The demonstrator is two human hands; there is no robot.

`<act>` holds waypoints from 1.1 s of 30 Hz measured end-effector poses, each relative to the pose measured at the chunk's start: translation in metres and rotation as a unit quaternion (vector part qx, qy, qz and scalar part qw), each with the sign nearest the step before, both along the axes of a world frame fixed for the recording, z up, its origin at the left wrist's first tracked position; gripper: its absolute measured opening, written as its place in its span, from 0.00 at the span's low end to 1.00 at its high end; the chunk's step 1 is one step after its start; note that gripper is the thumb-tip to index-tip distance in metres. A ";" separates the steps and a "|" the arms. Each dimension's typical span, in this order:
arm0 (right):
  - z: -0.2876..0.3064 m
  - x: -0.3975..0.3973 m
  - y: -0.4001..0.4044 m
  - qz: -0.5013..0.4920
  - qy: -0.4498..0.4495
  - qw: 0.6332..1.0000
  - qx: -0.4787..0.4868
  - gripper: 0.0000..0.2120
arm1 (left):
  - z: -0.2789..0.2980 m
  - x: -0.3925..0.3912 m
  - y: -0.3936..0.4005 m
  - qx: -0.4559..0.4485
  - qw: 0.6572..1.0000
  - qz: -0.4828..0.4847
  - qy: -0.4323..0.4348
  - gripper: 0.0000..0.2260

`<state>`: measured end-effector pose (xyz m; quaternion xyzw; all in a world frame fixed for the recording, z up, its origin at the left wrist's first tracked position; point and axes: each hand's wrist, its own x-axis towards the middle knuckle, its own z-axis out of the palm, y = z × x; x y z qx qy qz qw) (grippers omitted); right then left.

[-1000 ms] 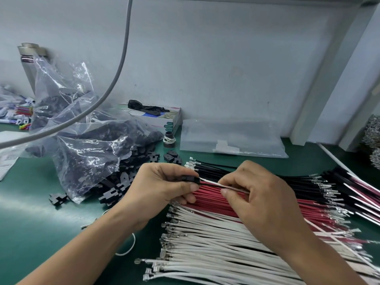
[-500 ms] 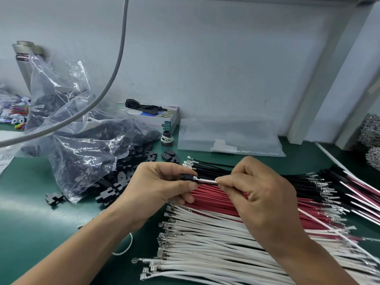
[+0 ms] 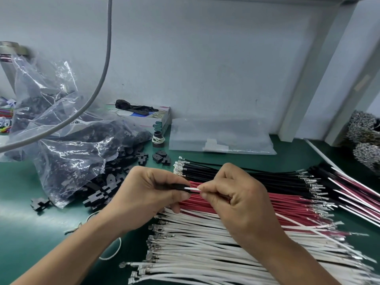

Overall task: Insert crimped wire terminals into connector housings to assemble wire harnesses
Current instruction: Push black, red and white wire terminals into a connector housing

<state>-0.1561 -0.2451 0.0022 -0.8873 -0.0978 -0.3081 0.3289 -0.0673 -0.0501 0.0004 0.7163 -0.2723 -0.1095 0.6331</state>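
My left hand (image 3: 150,192) grips a small black connector housing (image 3: 178,186) between thumb and fingers. My right hand (image 3: 236,194) pinches a white wire (image 3: 192,189) right beside the housing, its end pushed into the housing's opening. The wire's tail (image 3: 304,225) runs out to the right under my palm. Below and behind my hands lie rows of crimped wires on the green table (image 3: 30,233): black wires (image 3: 205,171) at the back, red wires (image 3: 287,204) in the middle, white wires (image 3: 195,254) nearest me.
A clear bag of black housings (image 3: 67,153) spills loose housings (image 3: 98,194) at the left. A tissue box (image 3: 144,118), a flat clear bag (image 3: 220,136) and assembled harnesses (image 3: 349,192) at the right ring the work spot. A grey cable (image 3: 102,68) hangs across the upper left.
My right hand has slid left along the white wire until its fingertips sit close to the housing; less bare wire shows between the hands. The left hand keeps its grip.
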 end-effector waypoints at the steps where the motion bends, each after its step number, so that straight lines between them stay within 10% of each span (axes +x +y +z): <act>1: 0.001 0.000 -0.001 -0.003 0.005 1.000 -0.001 0.03 | 0.000 0.001 0.000 -0.003 1.000 0.002 0.001 0.10; 25: 0.018 -0.001 -0.017 -0.151 -0.137 0.968 -0.144 0.15 | 0.028 0.027 0.034 -0.139 0.985 0.102 -0.027 0.12; 33: 0.075 -0.022 -0.039 -0.181 -0.302 0.934 -0.052 0.11 | 0.017 0.041 0.057 0.347 0.842 0.238 -0.338 0.04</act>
